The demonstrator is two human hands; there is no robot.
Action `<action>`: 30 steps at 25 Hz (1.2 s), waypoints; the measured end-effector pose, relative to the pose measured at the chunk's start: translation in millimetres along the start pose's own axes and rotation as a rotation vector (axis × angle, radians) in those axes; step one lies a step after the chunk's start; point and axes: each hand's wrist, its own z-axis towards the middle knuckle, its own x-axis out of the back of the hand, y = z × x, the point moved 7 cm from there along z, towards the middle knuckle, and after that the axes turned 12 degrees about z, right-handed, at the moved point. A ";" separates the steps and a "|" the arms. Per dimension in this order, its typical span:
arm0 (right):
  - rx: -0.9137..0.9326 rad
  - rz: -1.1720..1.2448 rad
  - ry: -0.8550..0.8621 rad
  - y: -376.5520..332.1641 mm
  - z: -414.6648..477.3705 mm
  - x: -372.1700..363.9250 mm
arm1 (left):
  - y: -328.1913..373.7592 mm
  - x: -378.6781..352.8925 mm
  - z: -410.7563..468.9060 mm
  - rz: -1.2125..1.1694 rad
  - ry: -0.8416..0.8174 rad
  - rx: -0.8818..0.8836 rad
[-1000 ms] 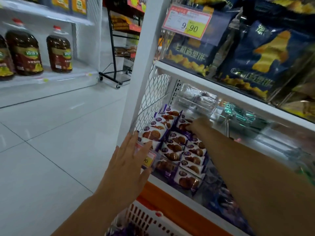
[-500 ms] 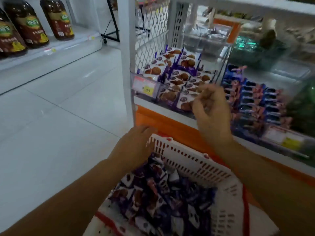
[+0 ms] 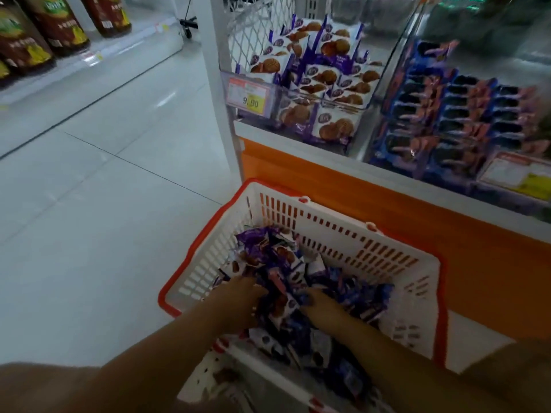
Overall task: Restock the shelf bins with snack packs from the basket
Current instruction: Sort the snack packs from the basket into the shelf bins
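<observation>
I look down into the white basket (image 3: 343, 234), just in front of the orange shelf base (image 3: 417, 210), heaped with purple and blue snack packs (image 3: 277, 257). The left hand (image 3: 238, 295) and right hand (image 3: 322, 305) are both sunk among them; I cannot tell if either grips one. Above, one clear bin (image 3: 343, 106) holds cookie packs (image 3: 331, 81); its neighbour (image 3: 384, 120) holds blue packs (image 3: 465, 114).
</observation>
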 end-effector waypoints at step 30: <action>0.466 0.778 0.169 -98.1 -99.3 66.9 | 31.9 105.2 -19.4 -1.773 0.179 0.146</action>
